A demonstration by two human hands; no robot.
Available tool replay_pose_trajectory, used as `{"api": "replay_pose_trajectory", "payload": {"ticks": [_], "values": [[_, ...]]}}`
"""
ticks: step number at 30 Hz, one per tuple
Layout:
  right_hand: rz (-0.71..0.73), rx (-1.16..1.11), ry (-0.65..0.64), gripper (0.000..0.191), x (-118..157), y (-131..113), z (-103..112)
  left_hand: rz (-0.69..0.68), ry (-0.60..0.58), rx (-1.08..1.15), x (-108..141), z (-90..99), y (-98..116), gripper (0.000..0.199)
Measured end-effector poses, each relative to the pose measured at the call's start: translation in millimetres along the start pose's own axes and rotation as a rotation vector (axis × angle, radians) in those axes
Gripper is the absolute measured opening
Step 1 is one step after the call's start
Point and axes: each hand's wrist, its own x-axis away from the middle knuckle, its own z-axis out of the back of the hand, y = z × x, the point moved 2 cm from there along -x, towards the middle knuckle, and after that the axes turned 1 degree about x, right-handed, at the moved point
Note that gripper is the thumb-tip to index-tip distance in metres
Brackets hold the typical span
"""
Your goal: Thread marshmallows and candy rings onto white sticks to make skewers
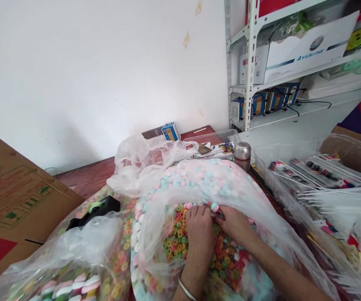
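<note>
Across the head view, on a red-brown wooden worktop (86,177), first entry: a large clear plastic bag (280,238), its mouth folded back, apparently so that the contents lie open to both hands. Contents: pastel pink and blue marshmallows (199,177) banked around a bed of multicoloured candy rings (177,238). Left hand (197,230), with a thin pale bangle (186,289) at the wrist, rests knuckles up over the rings, fingers curled; whether its grip has hold of anything cannot be told. Right hand (234,225) reaches in from the lower right, fingertips drawn close around a small pink-and-blue marshmallow piece (214,206) and a dark sliver (218,214), just beside the left hand; the grip is narrow, but the hold itself is partly hidden. Beside these: a second clear bag (58,267) of rings and marshmallows, a black holder (95,212), a crumpled plastic bag (143,167), a steel flask (242,155), a clear tray (318,171) of printed packets, and a bundle of white sticks (340,205), all seemingly kept close for easy reach; behind, white metal shelving (251,62) stacked with boxes
</note>
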Motion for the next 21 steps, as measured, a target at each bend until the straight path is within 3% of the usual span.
{"api": "replay_pose_trajectory", "payload": {"ticks": [3,6,8,10,12,14,17,21], "values": [[-0.007,-0.047,0.014,0.016,-2,1,-2,0.009,0.007,-0.012,0,-3.2,2,0.014],[-0.009,-0.114,0.066,0.012,14,1,3,0.056,0.055,0.105,4,7.9,2,0.013],[-0.014,-0.155,0.100,0.015,32,2,6,0.197,0.100,0.402,10,18.1,1,0.012],[-0.008,-0.234,0.146,0.025,51,4,7,0.425,0.095,0.848,18,24.1,2,0.015],[0.015,-0.397,0.230,0.032,68,5,6,0.636,0.034,1.276,26,25.4,8,0.028],[0.048,-0.542,0.300,0.035,79,4,5,0.765,-0.033,1.584,33,25.4,17,0.036],[0.092,-0.534,0.340,0.028,86,-1,5,0.819,-0.077,1.794,39,27.0,27,0.036],[0.135,-0.452,0.371,0.023,87,-6,9,0.755,-0.067,1.839,43,31.0,32,0.033]]}}
